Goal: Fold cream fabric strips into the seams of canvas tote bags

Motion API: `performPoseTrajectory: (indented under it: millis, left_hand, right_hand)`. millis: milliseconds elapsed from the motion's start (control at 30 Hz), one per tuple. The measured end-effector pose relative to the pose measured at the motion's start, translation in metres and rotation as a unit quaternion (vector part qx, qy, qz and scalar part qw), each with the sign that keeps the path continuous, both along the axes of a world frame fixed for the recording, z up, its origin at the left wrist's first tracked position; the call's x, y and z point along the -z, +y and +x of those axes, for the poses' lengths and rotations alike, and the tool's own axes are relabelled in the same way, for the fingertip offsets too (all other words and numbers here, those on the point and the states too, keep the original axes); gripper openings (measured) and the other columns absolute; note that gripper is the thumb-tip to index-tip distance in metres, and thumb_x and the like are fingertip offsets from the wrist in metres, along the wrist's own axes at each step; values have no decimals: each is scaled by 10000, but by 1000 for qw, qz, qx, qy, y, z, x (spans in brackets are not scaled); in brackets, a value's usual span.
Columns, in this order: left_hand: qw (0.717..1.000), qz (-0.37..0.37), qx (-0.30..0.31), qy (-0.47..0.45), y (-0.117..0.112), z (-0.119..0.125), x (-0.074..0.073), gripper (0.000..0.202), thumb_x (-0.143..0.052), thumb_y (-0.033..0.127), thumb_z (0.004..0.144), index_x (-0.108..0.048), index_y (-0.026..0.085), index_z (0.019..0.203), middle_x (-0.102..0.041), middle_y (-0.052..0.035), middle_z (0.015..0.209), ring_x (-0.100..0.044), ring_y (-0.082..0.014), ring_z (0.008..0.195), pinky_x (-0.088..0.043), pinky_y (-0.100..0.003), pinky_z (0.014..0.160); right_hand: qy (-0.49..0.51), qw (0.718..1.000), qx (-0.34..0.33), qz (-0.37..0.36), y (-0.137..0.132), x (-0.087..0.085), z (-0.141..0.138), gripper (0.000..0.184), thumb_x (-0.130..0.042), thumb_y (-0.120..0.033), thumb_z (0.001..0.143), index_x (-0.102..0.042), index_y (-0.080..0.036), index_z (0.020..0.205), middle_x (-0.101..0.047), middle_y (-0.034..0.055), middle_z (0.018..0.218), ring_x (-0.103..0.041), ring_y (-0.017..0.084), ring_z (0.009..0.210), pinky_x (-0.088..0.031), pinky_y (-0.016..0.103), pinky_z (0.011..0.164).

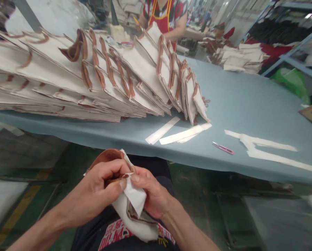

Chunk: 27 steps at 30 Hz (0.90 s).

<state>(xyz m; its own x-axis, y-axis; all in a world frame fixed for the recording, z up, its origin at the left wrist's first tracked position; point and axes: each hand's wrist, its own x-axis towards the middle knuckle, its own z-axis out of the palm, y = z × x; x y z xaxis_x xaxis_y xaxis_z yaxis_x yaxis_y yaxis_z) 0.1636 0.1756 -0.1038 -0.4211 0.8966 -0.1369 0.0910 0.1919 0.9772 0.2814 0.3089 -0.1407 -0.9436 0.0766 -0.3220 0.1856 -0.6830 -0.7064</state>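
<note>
Over my lap, a white fabric piece with brown trim (137, 200) is gathered between both hands. My left hand (106, 184) pinches its brown edge, thumb and fingers closed near the top. My right hand (152, 191) grips the white cloth just beside it, the thumb pressed on the edge close to my left fingertips. A brown curved part of the piece (107, 156) shows behind my left hand. The lower white part hangs folded over my printed apron (114, 233). What lies right between the fingertips is partly hidden.
On the blue-grey table (218, 104) lean stacked white pieces with brown trim (135, 69). White strips (185, 134), a pink-handled thread snipper (223, 148) and more white strips (271, 151) lie near its front edge. A person in a red apron (162, 15) stands across the table.
</note>
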Motion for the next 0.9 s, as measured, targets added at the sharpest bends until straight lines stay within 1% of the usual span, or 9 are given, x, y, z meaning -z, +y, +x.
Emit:
performPoseTrajectory:
  millis: [100, 133, 200, 300, 367, 467, 600, 733, 900]
  left_hand:
    - [999, -17, 37, -21, -2, -2, -7, 244, -621, 352, 935, -612, 211, 737, -557, 43, 722, -460, -122, 602, -371, -197, 504]
    - [998, -22, 45, -27, -3, -2, -8, 239, -615, 351, 935, -602, 211, 742, -538, 48, 722, -442, -120, 601, -357, -199, 505]
    - [998, -32, 57, -21, -5, -3, -9, 241, -590, 356, 952, -596, 214, 758, -515, 54, 716, -425, -122, 607, -338, -209, 514]
    - [996, -53, 71, 28, -4, -2, -11, 253, -541, 353, 968, -604, 220, 762, -528, 52, 696, -446, -132, 609, -323, -230, 524]
    - [993, -56, 78, 75, -1, -2, -15, 265, -527, 351, 960, -591, 223, 738, -520, 54, 675, -451, -133, 598, -318, -244, 528]
    - [986, -55, 79, 138, 2, -2, -20, 285, -516, 357, 947, -590, 223, 707, -520, 49, 666, -464, -137, 606, -331, -261, 549]
    - [980, -68, 80, 170, -4, -2, -21, 265, -508, 341, 917, -635, 226, 715, -541, 53, 646, -487, -137, 596, -345, -268, 558]
    - [969, -86, 79, 216, -9, -2, -21, 240, -495, 297, 888, -560, 221, 669, -492, 63, 616, -449, -121, 581, -301, -286, 560]
    - [971, -87, 65, 215, -6, -3, -14, 198, -508, 287, 884, -570, 220, 708, -511, 66, 649, -472, -123, 618, -298, -299, 588]
  right_hand:
    - [-17, 999, -13, 26, 2, 3, 6, 559, -880, -675, 723, -535, -238, 771, -472, -82, 615, -351, 93, 515, -342, 211, 499]
    - [-22, 998, -3, 64, 5, 3, 9, 524, -864, -649, 759, -537, -240, 780, -479, -87, 602, -369, 95, 506, -351, 212, 500]
    - [-26, 974, 68, 214, 13, -2, 16, 384, -813, -528, 861, -571, -235, 815, -547, -74, 619, -470, 114, 532, -416, 225, 539]
    - [24, 858, 196, 474, 27, -20, 27, 84, -741, -281, 933, -687, -221, 956, -758, 6, 849, -706, 171, 776, -569, 287, 757]
    - [112, 799, 193, 559, 34, -36, 31, 187, -741, -224, 932, -720, -229, 1118, -834, 59, 1105, -781, 217, 1033, -604, 343, 929]
    - [209, 770, 86, 596, 39, -57, 27, 334, -764, -276, 962, -688, -237, 1284, -822, 98, 1312, -765, 252, 1236, -603, 365, 993]
    - [182, 752, -42, 633, 49, -64, 13, 226, -774, -398, 997, -741, -231, 1146, -838, 51, 1057, -764, 214, 952, -566, 332, 863]
    - [155, 739, -137, 641, 57, -62, 7, 239, -861, -407, 939, -725, -212, 917, -780, 15, 872, -668, 170, 777, -466, 288, 756]
    - [118, 751, -173, 626, 56, -65, 4, 185, -847, -298, 898, -691, -199, 881, -730, -3, 836, -604, 147, 752, -406, 278, 744]
